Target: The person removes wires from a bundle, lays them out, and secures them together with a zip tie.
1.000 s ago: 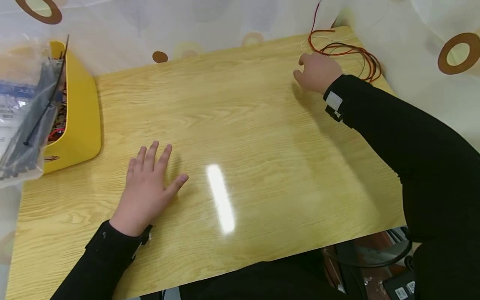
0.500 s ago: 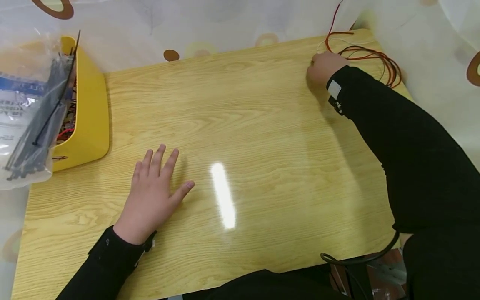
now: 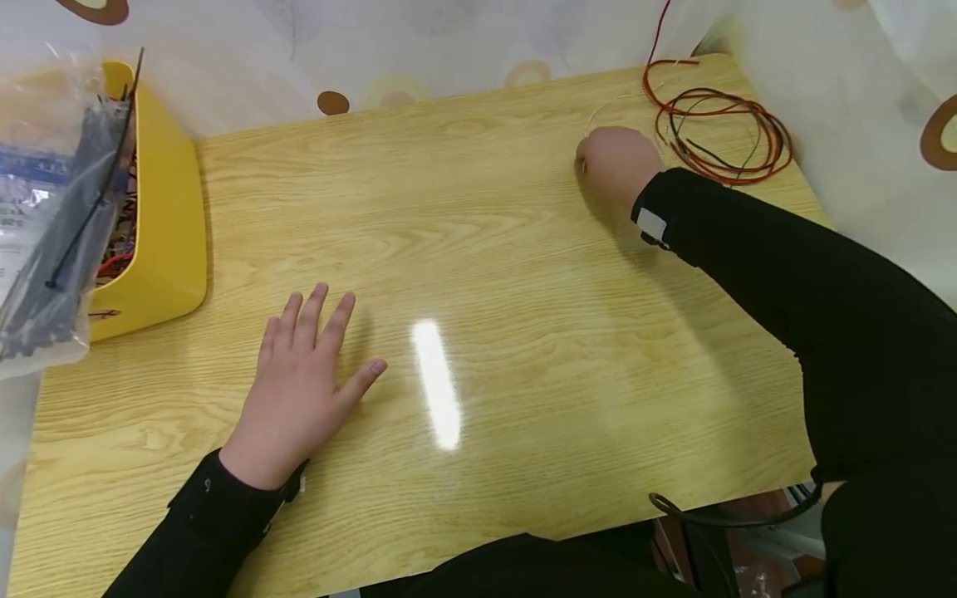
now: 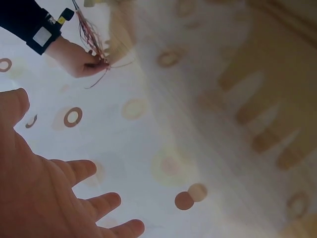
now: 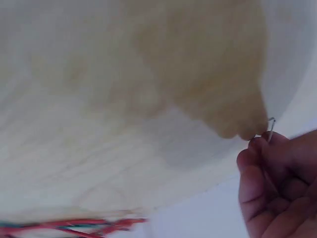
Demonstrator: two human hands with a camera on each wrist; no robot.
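The person's right hand (image 3: 616, 162) is at the far right part of the desk (image 3: 523, 274), just short of the far right corner, with its fingers curled in toward the palm. The right wrist view shows the fingertips (image 5: 260, 148) pinching the end of a thin pale wire (image 5: 270, 130); in the head view that white wire (image 3: 609, 105) runs as a faint loop from the hand toward the far edge. Just to the right of the hand, in the far right corner, lies a loose coil of red and black wires (image 3: 721, 133), with one red strand rising past the far edge against the patterned curtain (image 3: 449, 41). Whether the hand touches the coil cannot be told from the head view; the left wrist view shows red strands at its fingers, though blurred. The left hand (image 3: 302, 382) lies flat on the desk, palm down, near the front left part, its fingers straight and slightly spread, the thumb held out to the side, holding nothing. It is well apart from the right hand and the wires. At the far left edge of the desk stands a yellow bin (image 3: 153, 208), and a clear plastic bag of black cable ties (image 3: 48, 224) leans against and over its left side. Both arms wear black sleeves (image 3: 785, 274).
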